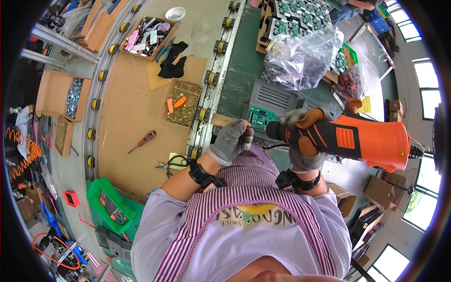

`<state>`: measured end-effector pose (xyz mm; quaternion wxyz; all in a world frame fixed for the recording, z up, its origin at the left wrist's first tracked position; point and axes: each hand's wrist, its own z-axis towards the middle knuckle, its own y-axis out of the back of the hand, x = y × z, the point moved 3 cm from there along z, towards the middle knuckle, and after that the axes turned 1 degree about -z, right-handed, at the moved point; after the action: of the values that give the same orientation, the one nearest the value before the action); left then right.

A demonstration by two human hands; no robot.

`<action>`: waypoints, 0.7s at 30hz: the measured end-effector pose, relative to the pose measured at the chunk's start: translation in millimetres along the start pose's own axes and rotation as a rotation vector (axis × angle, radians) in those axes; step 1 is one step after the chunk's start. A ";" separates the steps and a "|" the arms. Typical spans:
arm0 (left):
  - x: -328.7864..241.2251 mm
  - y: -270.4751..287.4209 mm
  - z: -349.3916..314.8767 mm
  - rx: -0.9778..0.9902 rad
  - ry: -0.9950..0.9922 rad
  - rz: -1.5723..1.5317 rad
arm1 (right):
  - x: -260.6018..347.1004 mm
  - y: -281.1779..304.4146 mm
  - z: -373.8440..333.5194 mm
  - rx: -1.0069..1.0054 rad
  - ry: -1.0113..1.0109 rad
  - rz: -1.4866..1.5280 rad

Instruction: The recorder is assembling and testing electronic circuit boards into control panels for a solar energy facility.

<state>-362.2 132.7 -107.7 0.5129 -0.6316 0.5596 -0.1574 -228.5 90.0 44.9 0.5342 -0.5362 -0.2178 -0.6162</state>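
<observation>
My right hand (303, 118), in a grey glove, is wrapped round an orange and black electric screwdriver (376, 143) held level, its nose toward the left. A thin bit (256, 127) sticks out of the nose. My left hand (232, 141), also gloved, has its bare fingertips pinched together at the end of the bit; anything small between them is too hard to make out. Just beyond the bit is a green circuit board (261, 117), set in a grey vented housing (272, 96) on the green bench.
Left of the bench runs a roller rail (202, 114). Past it are a box of screws (182, 101) with orange pieces on top, a red-handled screwdriver (142, 141) and pliers (171, 163). A clear plastic bag (300, 61) and stacked circuit boards (300, 16) stand at the far right.
</observation>
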 end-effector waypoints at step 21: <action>-1.1 32.9 25.7 -0.198 0.100 0.913 | -43.3 8.2 1.4 -0.011 -0.114 -0.394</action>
<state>-360.7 150.8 -145.3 0.4392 -0.3585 0.8166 0.1082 -226.9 106.8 4.1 0.3871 -0.5199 -0.3452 -0.6788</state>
